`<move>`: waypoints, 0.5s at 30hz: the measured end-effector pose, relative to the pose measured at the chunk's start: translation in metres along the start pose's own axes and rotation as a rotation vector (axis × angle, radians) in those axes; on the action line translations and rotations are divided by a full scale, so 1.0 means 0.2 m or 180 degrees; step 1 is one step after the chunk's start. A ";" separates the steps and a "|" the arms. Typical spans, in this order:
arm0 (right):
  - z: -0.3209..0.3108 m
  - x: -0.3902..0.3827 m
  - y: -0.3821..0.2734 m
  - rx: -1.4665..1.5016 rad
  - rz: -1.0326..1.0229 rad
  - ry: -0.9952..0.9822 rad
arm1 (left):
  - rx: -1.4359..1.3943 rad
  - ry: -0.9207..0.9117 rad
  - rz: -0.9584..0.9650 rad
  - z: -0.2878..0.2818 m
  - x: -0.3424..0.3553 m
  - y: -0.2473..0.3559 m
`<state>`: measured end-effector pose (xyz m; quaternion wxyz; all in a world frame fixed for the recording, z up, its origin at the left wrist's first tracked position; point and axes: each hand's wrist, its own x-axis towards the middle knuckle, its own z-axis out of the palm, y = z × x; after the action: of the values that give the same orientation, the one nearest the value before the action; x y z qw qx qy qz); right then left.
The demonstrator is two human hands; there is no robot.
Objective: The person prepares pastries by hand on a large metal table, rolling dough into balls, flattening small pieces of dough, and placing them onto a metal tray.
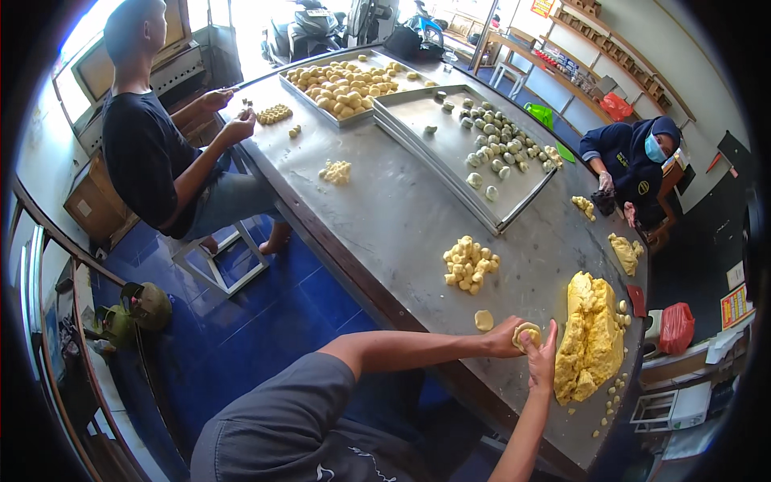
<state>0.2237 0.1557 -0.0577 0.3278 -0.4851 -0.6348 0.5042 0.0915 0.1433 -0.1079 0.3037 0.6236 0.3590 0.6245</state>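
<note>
Close to the table's near edge, my left hand (504, 338) is closed around a flattened round of pale yellow dough (527, 335). My right hand (542, 363) meets it from the other side, thumb and fingers on the dough's edge. Just left of my hands, another flat dough round (483, 320) lies on the metal tabletop. Beyond that is a heap of small dough pieces (469, 265). A big mound of yellow dough (590, 341) sits to the right of my right hand, with small dough bits scattered along its far side.
A stacked tray of greenish-grey balls (418, 149) occupies the table's middle, and a tray of yellow balls (353, 122) stands behind it. One person (152, 145) works at the left edge; another person (634, 165) in a mask works across at the right. A stool (221, 269) is on the blue floor.
</note>
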 end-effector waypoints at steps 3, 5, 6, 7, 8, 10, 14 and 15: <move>-0.03 0.01 -0.01 -0.0304 -0.0026 0.0010 | -0.0025 -0.0011 0.0013 0.01 0.03 0.00; 0.00 -0.01 -0.10 -0.0603 -0.0174 -0.0003 | 0.0009 -0.0072 -0.0087 0.00 0.03 -0.01; 0.00 -0.01 -0.08 -0.0281 -0.0249 -0.0008 | 0.0028 -0.0098 -0.0139 -0.01 0.03 -0.01; -0.04 -0.01 -0.05 0.0006 -0.0304 0.0040 | -0.0012 -0.0121 -0.0228 0.00 0.04 0.02; -0.06 -0.02 -0.04 0.0294 -0.0351 0.0083 | -0.0051 -0.0142 -0.0327 -0.01 0.05 0.06; -0.09 -0.02 -0.03 0.0302 -0.0318 0.0154 | -0.0097 -0.0165 -0.0390 0.00 0.06 0.08; -0.06 -0.01 0.00 0.0182 -0.0269 0.0192 | -0.0201 -0.0093 -0.0169 0.01 0.03 0.01; -0.07 0.00 0.02 0.0109 -0.0257 0.0192 | -0.0260 -0.0062 -0.0092 0.01 0.04 0.01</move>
<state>0.2368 0.1594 -0.0573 0.3752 -0.4684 -0.6350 0.4865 0.0937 0.1485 -0.1022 0.3414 0.6114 0.3392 0.6281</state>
